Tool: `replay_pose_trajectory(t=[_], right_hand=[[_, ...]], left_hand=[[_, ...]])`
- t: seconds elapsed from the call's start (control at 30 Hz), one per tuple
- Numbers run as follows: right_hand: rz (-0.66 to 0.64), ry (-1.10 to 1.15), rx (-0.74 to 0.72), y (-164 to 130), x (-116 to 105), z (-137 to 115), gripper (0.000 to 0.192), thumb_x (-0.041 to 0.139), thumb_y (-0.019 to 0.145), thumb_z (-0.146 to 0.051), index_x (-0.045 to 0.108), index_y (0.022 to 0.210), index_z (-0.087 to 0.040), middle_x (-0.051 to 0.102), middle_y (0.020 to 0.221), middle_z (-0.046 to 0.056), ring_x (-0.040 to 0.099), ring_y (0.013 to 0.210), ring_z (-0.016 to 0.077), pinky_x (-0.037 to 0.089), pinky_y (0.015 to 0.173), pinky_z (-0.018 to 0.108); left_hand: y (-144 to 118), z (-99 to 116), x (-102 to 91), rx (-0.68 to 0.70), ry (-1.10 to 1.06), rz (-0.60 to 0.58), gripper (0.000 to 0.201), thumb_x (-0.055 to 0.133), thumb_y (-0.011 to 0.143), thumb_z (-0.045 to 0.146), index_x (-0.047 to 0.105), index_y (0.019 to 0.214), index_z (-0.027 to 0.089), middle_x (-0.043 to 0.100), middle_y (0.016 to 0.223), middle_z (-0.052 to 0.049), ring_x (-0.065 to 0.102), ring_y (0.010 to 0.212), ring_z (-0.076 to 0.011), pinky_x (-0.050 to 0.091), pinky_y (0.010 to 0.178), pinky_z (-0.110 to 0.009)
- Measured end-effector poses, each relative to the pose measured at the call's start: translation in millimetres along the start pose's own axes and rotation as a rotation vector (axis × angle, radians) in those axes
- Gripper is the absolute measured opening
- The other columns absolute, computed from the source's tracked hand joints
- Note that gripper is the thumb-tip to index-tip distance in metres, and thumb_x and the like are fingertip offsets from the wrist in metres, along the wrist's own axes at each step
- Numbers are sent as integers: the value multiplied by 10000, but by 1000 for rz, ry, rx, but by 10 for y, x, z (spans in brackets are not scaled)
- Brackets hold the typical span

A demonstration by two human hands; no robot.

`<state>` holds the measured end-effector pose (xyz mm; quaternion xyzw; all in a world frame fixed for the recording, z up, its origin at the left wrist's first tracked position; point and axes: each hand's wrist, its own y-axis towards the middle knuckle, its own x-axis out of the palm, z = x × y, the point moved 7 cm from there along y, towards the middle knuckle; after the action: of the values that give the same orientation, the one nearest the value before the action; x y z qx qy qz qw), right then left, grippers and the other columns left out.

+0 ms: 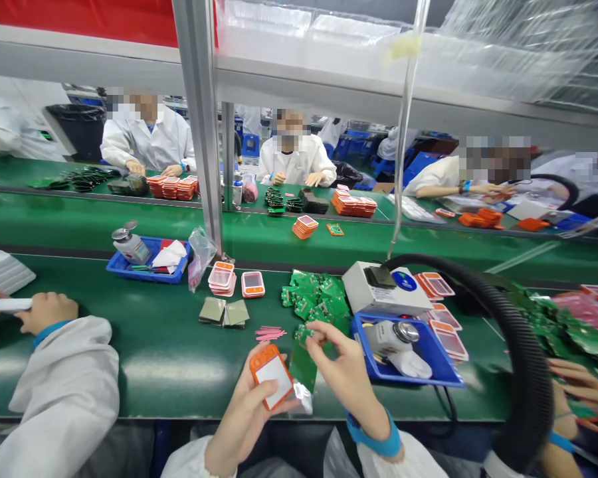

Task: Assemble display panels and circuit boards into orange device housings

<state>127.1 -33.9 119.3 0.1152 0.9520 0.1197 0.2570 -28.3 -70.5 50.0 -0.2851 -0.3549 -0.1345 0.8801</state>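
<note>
My left hand (246, 405) grips a small orange-framed panel (272, 377) with a white face, the thumb lying across it. Just to its right, my right hand (341, 365) has thumb and fingertips pinched together above a green circuit board (303, 365); whatever is between the fingertips is too small to make out. A scrap of clear film (303, 400) lies below that board. Beyond my hands are thin pink strips (270, 333), two stacks of greyish square sheets (224, 313), orange-and-white framed panels (222, 277) and a heap of green circuit boards (316, 295).
A blue tray (408, 378) with a metal-topped bottle stands at right, before a white box (383, 289). A black flexible hose (515, 345) arches over the right side. Another blue tray (147, 273) sits by the metal post (199, 133). Co-workers sit on both sides and opposite.
</note>
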Motion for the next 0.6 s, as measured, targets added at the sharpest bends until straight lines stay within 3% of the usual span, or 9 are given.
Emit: replay_pose_trajectory(t=[0.13, 0.23, 0.33, 0.47, 0.6], right_hand=[[4, -244, -219, -86, 77, -336, 242, 456, 750, -139, 646, 899, -157, 513, 529, -34, 503, 501, 130, 417, 502, 242], [-40, -338, -294, -104, 159, -482, 211, 425, 739, -106, 625, 760, -170, 518, 524, -22, 500, 510, 134, 389, 510, 252], [-82, -294, -248, -102, 214, -513, 195, 423, 763, -101, 587, 694, -179, 540, 559, -17, 500, 514, 123, 382, 512, 243], [-133, -178, -150, -117, 259, -500, 153, 476, 865, -182, 616, 802, -179, 579, 636, -14, 518, 545, 118, 392, 524, 238], [-272, -100, -129, -170, 305, -524, 225, 439, 950, -288, 631, 871, -203, 603, 748, 11, 563, 693, 146, 428, 621, 255]], left_hand=[[69, -70, 135, 7, 71, -74, 718, 770, 683, 211, 373, 1277, 284, 561, 1227, -88, 578, 1055, -239, 522, 865, -419], [110, -142, 194, 4, 71, -128, 757, 835, 602, 244, 432, 1241, 281, 547, 1233, -82, 571, 1033, -224, 536, 775, -335], [141, -173, 206, -3, 57, -142, 792, 876, 533, 272, 478, 1218, 284, 559, 1186, -67, 578, 989, -212, 531, 687, -275], [160, -131, 221, 31, 45, -146, 777, 913, 448, 259, 553, 1136, 246, 595, 1079, -50, 579, 953, -185, 504, 693, -230], [165, -97, 235, 49, 35, -183, 666, 897, 495, 231, 575, 1077, 235, 624, 989, -32, 598, 931, -165, 487, 743, -227]])
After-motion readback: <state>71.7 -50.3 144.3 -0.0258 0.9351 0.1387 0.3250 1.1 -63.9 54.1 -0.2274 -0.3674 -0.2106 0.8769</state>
